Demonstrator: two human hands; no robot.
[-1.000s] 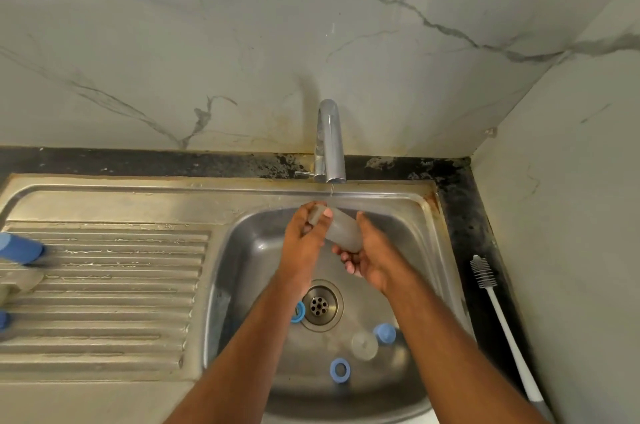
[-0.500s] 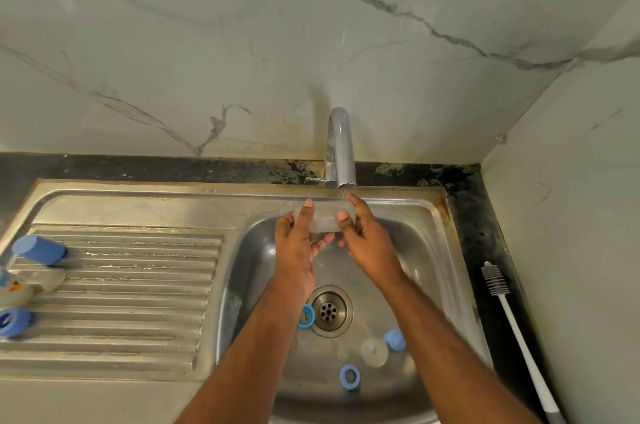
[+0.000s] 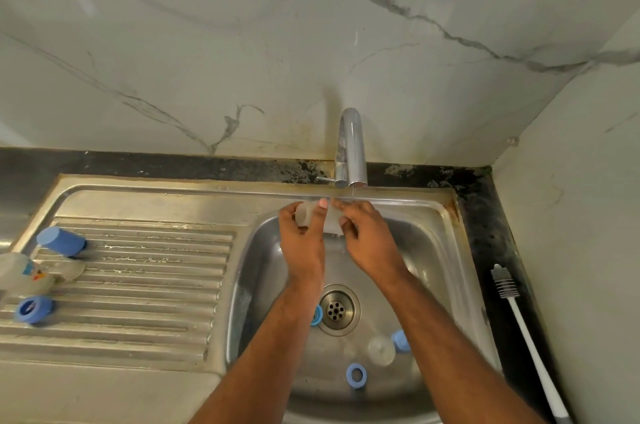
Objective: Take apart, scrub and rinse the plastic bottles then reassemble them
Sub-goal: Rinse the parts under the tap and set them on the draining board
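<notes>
Rinsing under the chrome tap [image 3: 351, 150], left hand [image 3: 301, 243] and right hand [image 3: 367, 240] both clasp the translucent plastic bottle [image 3: 304, 214]; better to turn it so the thin stream reaches inside.

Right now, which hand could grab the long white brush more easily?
The right hand. The brush lies on the dark counter right of the sink, on that hand's side. Both hands hold the clear bottle; the left hand would have to cross over.
</notes>
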